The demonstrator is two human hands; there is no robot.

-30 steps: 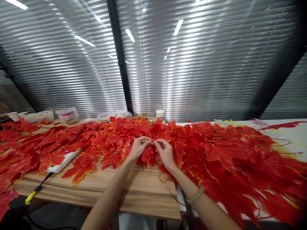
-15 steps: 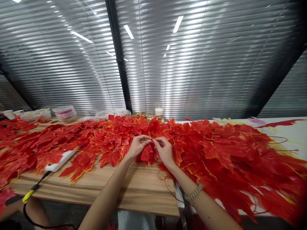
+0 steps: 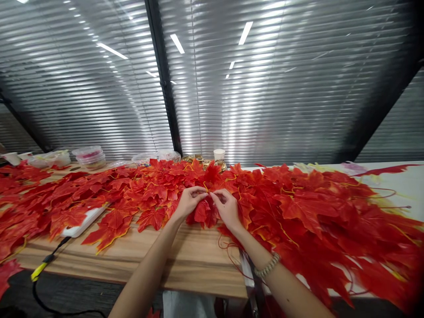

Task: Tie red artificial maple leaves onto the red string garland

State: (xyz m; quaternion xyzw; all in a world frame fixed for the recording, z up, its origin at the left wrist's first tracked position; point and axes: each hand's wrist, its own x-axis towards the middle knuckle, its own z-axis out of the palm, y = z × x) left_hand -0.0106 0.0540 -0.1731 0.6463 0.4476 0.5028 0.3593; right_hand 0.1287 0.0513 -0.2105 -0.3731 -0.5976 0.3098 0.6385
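Observation:
Red artificial maple leaves (image 3: pixel 159 183) with yellow-orange edges lie in a deep layer across the table. In the middle of them, my left hand (image 3: pixel 189 203) and my right hand (image 3: pixel 228 208) meet fingertip to fingertip. Both pinch at a thin yellow leaf stem (image 3: pixel 206 187), which loops up just above the fingertips. Red leaves (image 3: pixel 203 213) hang directly below and between my hands. Whether a fine thread is also between the fingers is too small to tell. A beaded bracelet (image 3: pixel 267 266) circles my right wrist.
A white power strip (image 3: pixel 85 223) with a black cable lies at left, partly under leaves. Red cord (image 3: pixel 232 252) trails over the wooden table's edge (image 3: pixel 205 282). Along the back stand stacked plastic tubs (image 3: pixel 89 157) and a paper cup (image 3: pixel 219 154). Window blinds rise behind.
My fingertips have shifted very slightly left, still pinched at the stem. Another person's limb at the lower left has gone out of view.

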